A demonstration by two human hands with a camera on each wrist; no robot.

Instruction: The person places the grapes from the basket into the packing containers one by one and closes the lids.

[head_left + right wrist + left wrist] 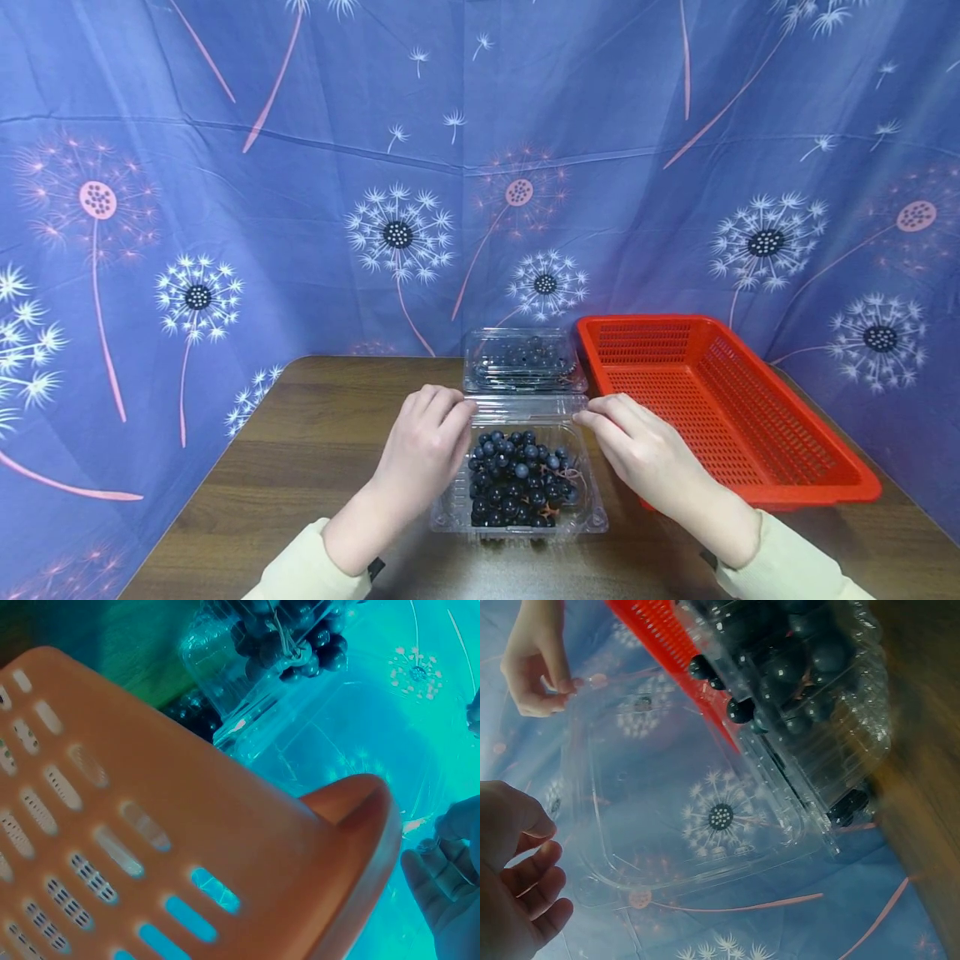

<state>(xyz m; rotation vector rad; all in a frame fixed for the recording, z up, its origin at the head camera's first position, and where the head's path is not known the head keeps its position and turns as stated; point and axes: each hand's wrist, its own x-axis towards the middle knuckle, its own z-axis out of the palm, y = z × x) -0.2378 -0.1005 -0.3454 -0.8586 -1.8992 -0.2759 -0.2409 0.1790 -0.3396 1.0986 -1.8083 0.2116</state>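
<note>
A clear plastic clamshell box (592, 508) stands on the table with its hinged lid (531, 408) raised behind it. Dark grapes (517, 479) with some brownish stems lie in the base. At the lid's left corner, my left hand (427, 437) has its fingers curled at the edge. The right hand (637, 446) pinches the opposite corner. From the left wrist, the lid (667, 795) looks see-through, with the left hand (517, 877) and right hand (540, 664) at its two outer corners. Part of the right hand (450, 877) shows in the right wrist view.
A second clear box (525, 358) holding dark grapes sits behind the lid. To the right is a red perforated basket (675, 425), close to the right forearm; its wall fills much of the right wrist view. A blue dandelion-print cloth (300, 208) hangs behind the wooden table (300, 433).
</note>
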